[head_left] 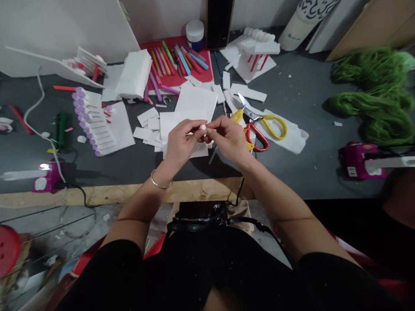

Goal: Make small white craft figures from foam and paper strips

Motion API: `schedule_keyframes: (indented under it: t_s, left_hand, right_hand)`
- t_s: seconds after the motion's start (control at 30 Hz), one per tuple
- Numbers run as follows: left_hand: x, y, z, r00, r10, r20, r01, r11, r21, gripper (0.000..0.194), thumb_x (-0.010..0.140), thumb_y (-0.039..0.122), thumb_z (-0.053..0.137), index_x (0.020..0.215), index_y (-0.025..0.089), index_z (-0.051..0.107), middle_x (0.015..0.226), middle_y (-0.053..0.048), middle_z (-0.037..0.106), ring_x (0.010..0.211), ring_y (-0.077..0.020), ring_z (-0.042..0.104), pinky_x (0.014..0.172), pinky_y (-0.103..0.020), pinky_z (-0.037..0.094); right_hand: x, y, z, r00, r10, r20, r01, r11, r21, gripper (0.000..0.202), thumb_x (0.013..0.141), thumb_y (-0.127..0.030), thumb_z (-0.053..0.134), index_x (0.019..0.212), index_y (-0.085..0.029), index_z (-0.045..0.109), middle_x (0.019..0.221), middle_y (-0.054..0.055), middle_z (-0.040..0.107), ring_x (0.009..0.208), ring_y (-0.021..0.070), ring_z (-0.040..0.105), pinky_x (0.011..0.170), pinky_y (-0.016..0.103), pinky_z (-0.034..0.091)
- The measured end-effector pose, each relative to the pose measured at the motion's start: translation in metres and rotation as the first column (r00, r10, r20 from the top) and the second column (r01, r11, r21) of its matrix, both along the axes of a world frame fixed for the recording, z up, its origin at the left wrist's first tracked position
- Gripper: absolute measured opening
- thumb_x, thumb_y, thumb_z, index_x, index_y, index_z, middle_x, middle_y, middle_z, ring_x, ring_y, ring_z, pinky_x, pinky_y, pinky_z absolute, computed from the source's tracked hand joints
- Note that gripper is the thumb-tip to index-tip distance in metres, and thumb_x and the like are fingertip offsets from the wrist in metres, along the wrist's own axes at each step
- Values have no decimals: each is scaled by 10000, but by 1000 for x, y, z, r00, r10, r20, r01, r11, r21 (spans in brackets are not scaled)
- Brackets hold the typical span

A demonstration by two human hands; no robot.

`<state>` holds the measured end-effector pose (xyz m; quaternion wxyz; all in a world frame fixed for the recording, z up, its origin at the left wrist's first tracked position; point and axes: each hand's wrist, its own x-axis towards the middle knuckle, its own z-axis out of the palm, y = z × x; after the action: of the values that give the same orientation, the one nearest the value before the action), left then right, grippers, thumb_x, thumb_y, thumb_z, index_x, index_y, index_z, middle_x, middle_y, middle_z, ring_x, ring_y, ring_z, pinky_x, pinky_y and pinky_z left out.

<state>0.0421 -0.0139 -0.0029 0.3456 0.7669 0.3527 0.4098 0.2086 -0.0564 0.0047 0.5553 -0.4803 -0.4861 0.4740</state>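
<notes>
White piece (203,127), small, pinched betw. thumb + fingertips of both hands, centre of view. Sits at the meeting pt. of L hand (181,140) and R hand (228,136), in front of torso. Both hands narrow, tips nearly touching around it; exact shape mostly hidden by fingers. Silver bangle (161,183), 1, L wrist.

Below/behind hands: white sheets (197,103), at least 2, overlapping. Just L: white cards (147,133), several, overlapped, exact no. can't tell.

Just R of R hand: yellow-handled scissors (254,115), 1 pr., blades apart; red-handled tool (259,149), 1, partly hidden.

Beyond hands: red sheet (208,72) w/ coloured pens (167,61), a dozen-plus, piled. White block (133,74) L of pens. Jar (195,35), 1, white lid, blue lower part, label too small to read. White model w/ red posts (263,46), 1, upper R.

Bottle (296,28), 1, upper R: dark squiggles + tiny mark near base, lettering illegible.

Far L: purple-tipped white model (95,125), 1, approx. ten tips, crowded. Far R: green yarn (372,95), 2 main bundles.

Purple boxes, 2: one at L (48,178), one at R (361,162), near edge of dark table (301,177). Wood strip (194,191) along table front.
</notes>
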Motion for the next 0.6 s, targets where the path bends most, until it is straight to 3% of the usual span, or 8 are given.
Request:
schedule_keyframes:
  t_s: [0.13, 0.2, 0.27, 0.37, 0.5, 0.6]
  left_hand:
    - [-13, 10, 3, 985, -130, -111, 157, 946, 282, 503, 1023, 590, 552, 1381, 246, 627, 1144, -71, 731, 1004, -149, 722, 758, -243, 610]
    - [-19, 14, 4, 965, -162, -208, 235, 887, 397, 426, 1059, 533, 513, 1346, 249, 648, 1151, -67, 738, 1053, -153, 716, 829, -273, 605]
    - [-22, 14, 5, 954, -161, -255, 260, 865, 429, 363, 1074, 482, 508, 1278, 237, 682, 1110, -56, 761, 1035, -147, 723, 864, -279, 594]
    - [-20, 9, 7, 969, -153, -194, 216, 906, 363, 335, 1057, 477, 554, 1187, 215, 717, 1011, -42, 789, 894, -124, 738, 803, -245, 582]
    - [-11, 1, 4, 995, -98, -7, 98, 993, 72, 389, 989, 567, 639, 1085, 202, 733, 880, -17, 779, 603, -78, 667, 611, -214, 548]
    - [-5, -1, 2, 990, -80, 120, 94, 989, -117, 433, 935, 617, 689, 1058, 203, 710, 798, 1, 754, 529, -69, 632, 516, -202, 515]
  right_hand:
    - [9, 8, -2, 945, 154, -290, -211, 961, -179, 446, 715, -557, 890, 796, -208, 623, 624, -63, 623, 569, 74, 573, 597, 245, 534]
    - [14, 10, -1, 904, 220, -367, -319, 918, -235, 449, 687, -524, 917, 782, -196, 625, 603, -65, 600, 559, 69, 559, 577, 233, 525]
    - [17, 10, 0, 868, 288, -405, -410, 875, -256, 436, 701, -502, 916, 788, -188, 626, 597, -64, 583, 565, 68, 557, 575, 227, 520]
    - [16, 7, 2, 870, 325, -370, -425, 875, -231, 445, 730, -530, 895, 806, -187, 622, 614, -59, 590, 573, 65, 555, 582, 228, 512]
    - [6, 2, 3, 957, 212, -199, -238, 964, -116, 480, 756, -628, 840, 820, -218, 598, 666, -54, 626, 612, 78, 582, 616, 248, 520]
    - [0, -1, 5, 986, 137, -91, -140, 990, -30, 495, 785, -696, 776, 837, -243, 584, 723, -45, 633, 654, 95, 603, 649, 274, 530]
